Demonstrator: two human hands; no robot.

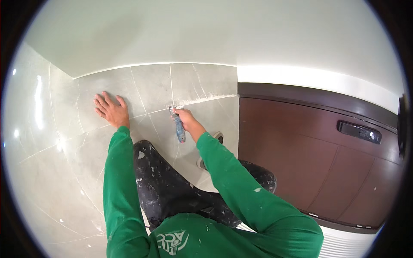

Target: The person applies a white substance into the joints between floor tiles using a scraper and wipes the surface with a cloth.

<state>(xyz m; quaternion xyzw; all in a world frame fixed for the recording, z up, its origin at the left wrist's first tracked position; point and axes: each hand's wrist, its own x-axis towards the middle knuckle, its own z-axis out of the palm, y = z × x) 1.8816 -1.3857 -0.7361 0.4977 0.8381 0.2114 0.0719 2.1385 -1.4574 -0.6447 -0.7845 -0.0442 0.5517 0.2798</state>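
My left hand rests palm down on the grey veined floor tiles, fingers spread. My right hand grips a scraper with a worn blue, paint-smeared handle. Its small blade, partly under my fingers, is at a pale grout line between tiles. Crumbly white residue runs along that line to the right of the blade. Both my forearms are in green sleeves.
A pale wall borders the tiles beyond my hands. On the right is a dark brown door with a black lock and a louvred panel below it. My paint-spattered dark-trousered legs are bent beneath me.
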